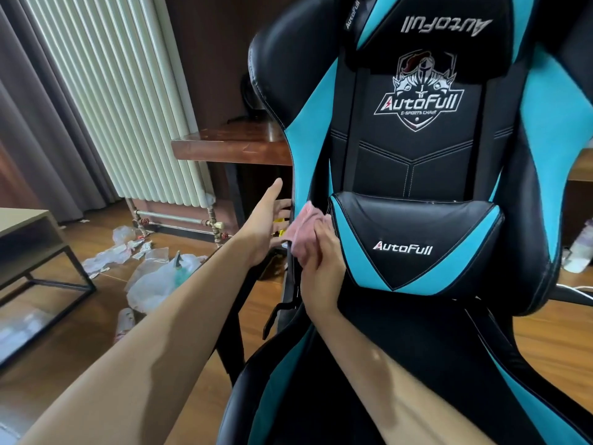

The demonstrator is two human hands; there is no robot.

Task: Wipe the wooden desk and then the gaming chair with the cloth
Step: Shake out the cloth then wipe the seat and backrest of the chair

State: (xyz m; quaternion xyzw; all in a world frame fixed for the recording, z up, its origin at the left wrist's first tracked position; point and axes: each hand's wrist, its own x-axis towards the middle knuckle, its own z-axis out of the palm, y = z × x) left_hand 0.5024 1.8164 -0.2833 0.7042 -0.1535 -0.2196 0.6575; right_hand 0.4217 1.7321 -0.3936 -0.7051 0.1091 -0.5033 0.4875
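Observation:
A black and turquoise gaming chair [417,155] fills the right of the view, facing me. A black lumbar cushion [414,239] hangs on its backrest. My right hand [321,268] grips a pink cloth [303,229] against the chair's left side edge, just left of the cushion. My left hand [266,226] reaches behind that same edge with thumb raised and fingers partly hidden by the chair. The wooden desk [231,146] stands behind the chair at mid-left.
A white radiator [128,101] and grey curtains line the left wall. Plastic bags and litter [154,271] lie on the wooden floor. A low table with a metal frame [32,252] stands at the far left. Bottles [580,248] sit at the right edge.

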